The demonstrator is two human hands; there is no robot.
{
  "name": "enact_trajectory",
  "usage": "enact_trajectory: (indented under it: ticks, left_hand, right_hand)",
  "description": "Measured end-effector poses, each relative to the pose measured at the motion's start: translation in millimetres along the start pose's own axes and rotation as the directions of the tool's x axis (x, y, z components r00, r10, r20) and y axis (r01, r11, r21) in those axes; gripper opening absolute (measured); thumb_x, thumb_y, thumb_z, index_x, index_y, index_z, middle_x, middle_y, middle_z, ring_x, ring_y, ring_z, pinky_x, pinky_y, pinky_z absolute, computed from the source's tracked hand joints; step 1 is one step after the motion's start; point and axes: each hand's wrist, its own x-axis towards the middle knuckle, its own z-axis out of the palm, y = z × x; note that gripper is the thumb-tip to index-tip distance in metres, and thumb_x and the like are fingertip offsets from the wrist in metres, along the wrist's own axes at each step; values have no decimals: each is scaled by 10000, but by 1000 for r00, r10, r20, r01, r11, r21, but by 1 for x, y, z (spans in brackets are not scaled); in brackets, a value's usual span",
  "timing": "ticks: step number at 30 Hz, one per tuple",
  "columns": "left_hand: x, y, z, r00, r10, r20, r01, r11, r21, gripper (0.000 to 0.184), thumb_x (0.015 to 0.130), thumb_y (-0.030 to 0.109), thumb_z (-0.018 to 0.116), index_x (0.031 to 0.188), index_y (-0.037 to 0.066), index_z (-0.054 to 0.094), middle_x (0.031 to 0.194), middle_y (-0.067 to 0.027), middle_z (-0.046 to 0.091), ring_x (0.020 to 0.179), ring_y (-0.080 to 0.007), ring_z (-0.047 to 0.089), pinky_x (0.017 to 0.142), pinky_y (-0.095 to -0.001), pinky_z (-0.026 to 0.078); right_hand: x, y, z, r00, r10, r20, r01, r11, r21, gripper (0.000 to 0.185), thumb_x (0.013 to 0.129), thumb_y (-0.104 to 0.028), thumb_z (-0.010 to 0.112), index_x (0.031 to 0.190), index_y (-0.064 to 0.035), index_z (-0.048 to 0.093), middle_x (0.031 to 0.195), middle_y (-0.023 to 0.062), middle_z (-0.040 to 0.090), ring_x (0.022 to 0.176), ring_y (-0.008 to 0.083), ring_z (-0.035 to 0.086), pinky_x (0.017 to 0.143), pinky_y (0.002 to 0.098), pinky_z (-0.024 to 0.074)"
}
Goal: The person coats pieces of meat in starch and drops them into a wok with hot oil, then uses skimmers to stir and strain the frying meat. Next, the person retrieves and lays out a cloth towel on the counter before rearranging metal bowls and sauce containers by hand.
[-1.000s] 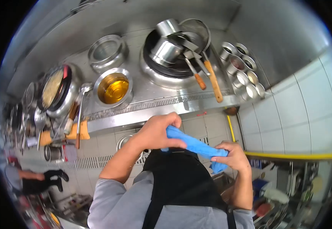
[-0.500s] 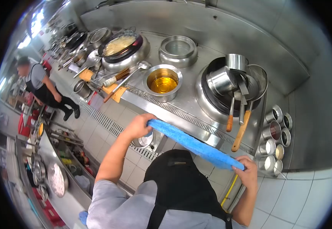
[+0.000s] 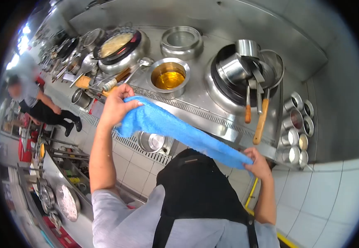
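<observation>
A blue cloth (image 3: 183,130) is stretched between my two hands, in front of the stove's edge. My left hand (image 3: 119,105) pinches its upper left end, where part of the cloth hangs down. Its right end is gripped by my right hand (image 3: 257,163), lower and near the front of the counter. Behind the cloth stands a metal pot of amber liquid (image 3: 169,78). Metal pots (image 3: 234,69), spatulas and a strainer (image 3: 275,68) are piled in a dark wok (image 3: 225,89) at the right burner.
Several small metal containers (image 3: 293,120) stand at the right by the wall. A wok with pale contents (image 3: 116,44) sits at the back left, a lidless pot (image 3: 181,39) beside it. Another person (image 3: 39,99) stands at the far left. A large tray (image 3: 68,201) lies lower left.
The cloth went from bunched to stretched out and spread wider. My left hand has moved up and left, and my right hand slightly up. The view has turned toward the left.
</observation>
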Motion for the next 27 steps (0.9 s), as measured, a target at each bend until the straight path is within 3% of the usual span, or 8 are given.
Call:
enact_trajectory:
  ticks: [6, 8, 10, 14, 15, 18, 23, 27]
  left_hand:
    - [19, 14, -47, 987, -99, 130, 63, 965, 253, 231, 865, 152, 838, 920, 50, 638, 824, 29, 638, 736, -53, 561, 642, -246, 452]
    - [23, 12, -60, 997, 73, 8, -73, 996, 49, 229, 870, 120, 819, 991, 47, 639, 873, 14, 657, 733, -61, 590, 651, -237, 464]
    - [27, 22, -58, 1000, 22, 4, -21, 996, -87, 248, 874, 85, 795, 1057, 48, 631, 905, 5, 665, 725, -60, 604, 600, -216, 456]
    - [50, -60, -83, 991, -79, 105, 71, 994, 84, 236, 869, 17, 760, 1058, 48, 623, 858, 26, 639, 696, -47, 584, 512, -203, 415]
    - [47, -52, -78, 979, -173, 110, 169, 985, 44, 215, 863, -5, 754, 990, 64, 595, 834, 40, 610, 704, -45, 557, 587, -212, 433]
    - [35, -60, -66, 967, -225, 118, 219, 974, 60, 248, 855, -5, 765, 929, 88, 547, 820, 48, 577, 722, -37, 520, 645, -214, 425]
    - [18, -32, -21, 996, -54, 68, 31, 952, 305, 356, 822, 177, 866, 879, 89, 525, 841, 42, 529, 812, -84, 487, 717, -263, 435]
    - [18, 15, 57, 997, 6, 72, -33, 924, 381, 322, 866, 200, 846, 999, 76, 580, 900, 12, 573, 847, -104, 516, 750, -284, 461]
  right_hand:
    - [-11, 35, -27, 985, 44, -168, -30, 996, 87, 419, 804, 39, 763, 1199, -48, 650, 977, 3, 688, 858, 90, 635, 758, 265, 533]
    - [-31, -16, -45, 937, -69, -343, 151, 964, 218, 363, 821, 28, 762, 1166, -43, 671, 1005, 1, 695, 875, 92, 639, 782, 268, 534]
    - [-37, -48, -44, 876, -49, -480, 190, 950, 248, 312, 829, -6, 791, 1123, -43, 692, 994, -4, 688, 892, 91, 631, 823, 271, 525]
    - [-39, 15, -52, 935, 178, -306, -103, 964, 246, 259, 824, -42, 837, 1031, -51, 681, 910, -27, 671, 868, 70, 598, 802, 274, 506]
    - [-41, 13, -50, 922, 131, -364, -60, 978, 199, 210, 842, -29, 822, 979, -57, 667, 865, -33, 667, 825, 66, 602, 775, 268, 511]
    - [-39, 48, -65, 938, 164, -306, 8, 871, 491, 182, 863, -8, 795, 981, -68, 671, 874, -25, 683, 823, 72, 627, 795, 261, 532]
    - [-28, 71, -65, 966, 120, -227, -15, 909, 416, 183, 890, -12, 772, 1045, -65, 691, 934, -14, 704, 884, 87, 662, 853, 265, 551]
    - [30, 44, 6, 999, -16, 51, -6, 912, 411, 302, 883, -65, 803, 1160, -69, 681, 1057, 13, 723, 1010, 101, 674, 915, 302, 554]
